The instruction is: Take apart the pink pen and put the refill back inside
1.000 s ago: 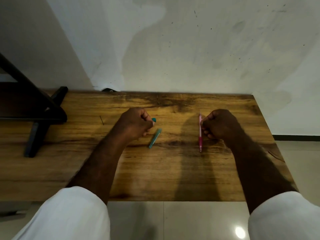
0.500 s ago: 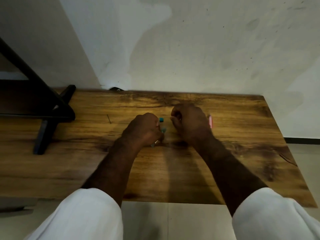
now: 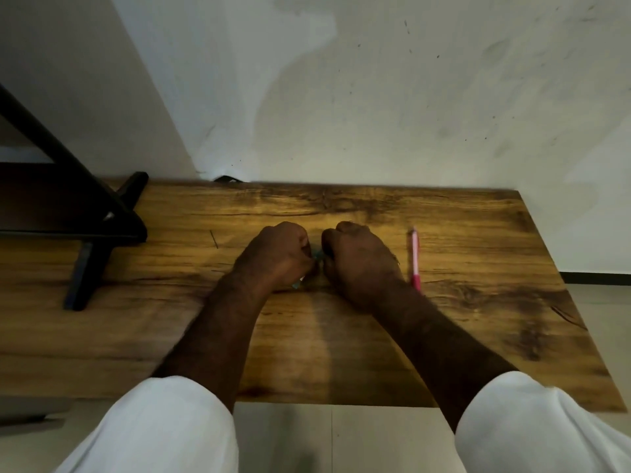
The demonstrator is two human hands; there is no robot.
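Note:
The pink pen (image 3: 415,261) lies on the wooden table (image 3: 478,319), pointing away from me, just right of my right hand and untouched. My left hand (image 3: 276,257) and my right hand (image 3: 358,261) are curled into fists, knuckles almost touching, at the table's middle. Between them a small bit of a teal pen (image 3: 317,256) shows, and another teal bit (image 3: 297,285) pokes out under my left hand. Both hands close on that teal pen, and most of it is hidden by my fingers.
A black frame with slanted legs (image 3: 88,268) stands on the table's left part. A thin dark sliver (image 3: 214,238) lies left of my left hand. The white wall (image 3: 375,114) runs right behind the table's far edge. Tiled floor (image 3: 341,438) shows below the near edge.
My right hand has left the pink pen and moved left to meet my left hand at the teal pen. The pink pen stays lying on the table.

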